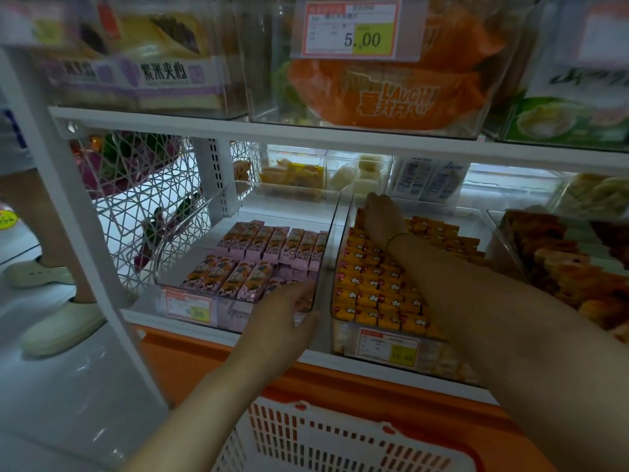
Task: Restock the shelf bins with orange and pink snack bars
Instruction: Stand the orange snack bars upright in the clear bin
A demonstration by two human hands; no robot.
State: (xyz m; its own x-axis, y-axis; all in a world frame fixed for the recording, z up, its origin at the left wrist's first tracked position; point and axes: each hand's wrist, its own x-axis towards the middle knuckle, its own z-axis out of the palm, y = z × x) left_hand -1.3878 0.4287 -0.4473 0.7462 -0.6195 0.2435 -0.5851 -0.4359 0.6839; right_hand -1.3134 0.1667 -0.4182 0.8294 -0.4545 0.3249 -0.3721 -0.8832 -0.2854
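Low in the middle of the frame, two clear bins sat side by side on the white shelf [340,356]. The left bin [177,240] held pink snack bars [272,243] in two short rows with bare floor behind them. The right bin [341,219] was packed nearly full with orange snack bars [371,291]. The left hand [289,311] lay at the pink bin's front right corner, its fingers loosely bent over the rim; whether they clasped it or only rested there could not be told. The right hand [383,218], a thin bracelet [396,237] at the wrist, reached to the back of the orange bin, fingers turned down among the rear bars and hidden, so any hold on a bar was unclear. The bars looked light, small and stiff enough to stand, in slick wrappers. They would probably be best pinched across the narrow sides, several together, since a crowded row could topple. A slotted basket [340,434] waited at the bottom of the frame.
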